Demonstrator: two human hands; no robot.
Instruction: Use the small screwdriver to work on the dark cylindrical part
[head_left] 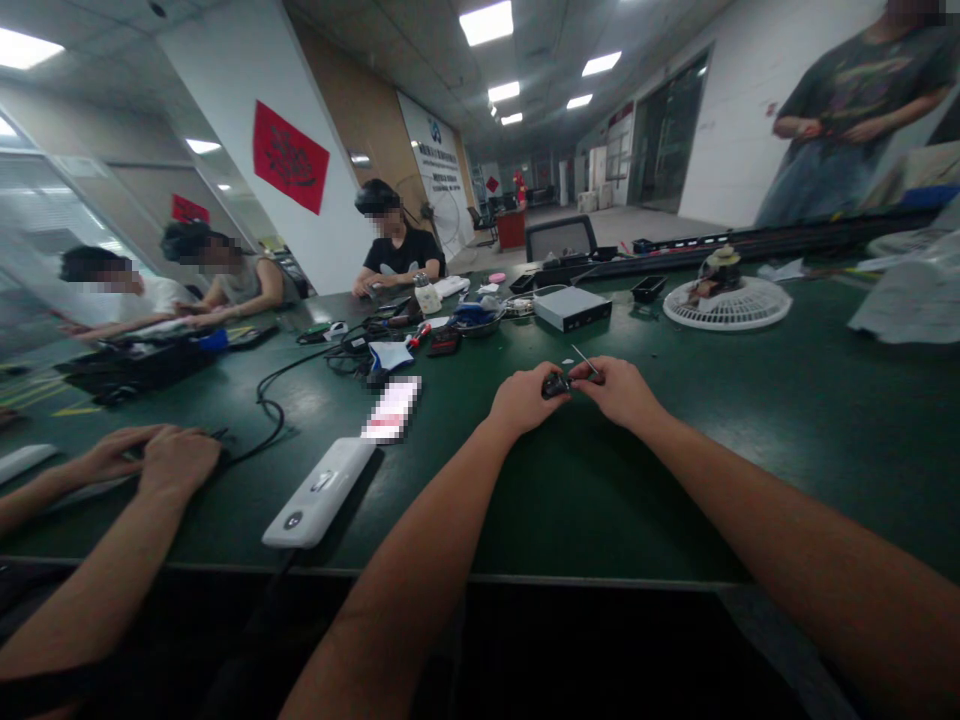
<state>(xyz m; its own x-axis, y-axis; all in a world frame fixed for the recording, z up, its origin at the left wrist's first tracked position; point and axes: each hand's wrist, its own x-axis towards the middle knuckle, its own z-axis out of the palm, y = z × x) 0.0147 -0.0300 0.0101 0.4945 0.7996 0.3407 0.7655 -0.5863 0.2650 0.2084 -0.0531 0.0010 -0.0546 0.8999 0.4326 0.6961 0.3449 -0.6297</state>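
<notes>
Over the green table (480, 480), my left hand (523, 402) is closed around a small black part (556, 385), its fingers covering much of it. Close beside it on the right is my right hand (621, 392), closed on a thin metal-shafted tool (583, 358) that has a dark end among the fingers. The shaft slants up and to the left, clear of the black part. My right fingertips come right up to the black part; whether they touch it I cannot tell. A small pale piece (568, 362) lies just beyond my hands.
A white device (321, 495) and a lit phone (392, 408) lie left of my arms. Farther back are a grey metal box (572, 308), a white fan grille (727, 303), and cables (274, 400). A neighbour's hands (169, 460) work at the far left. Other people sit or stand around.
</notes>
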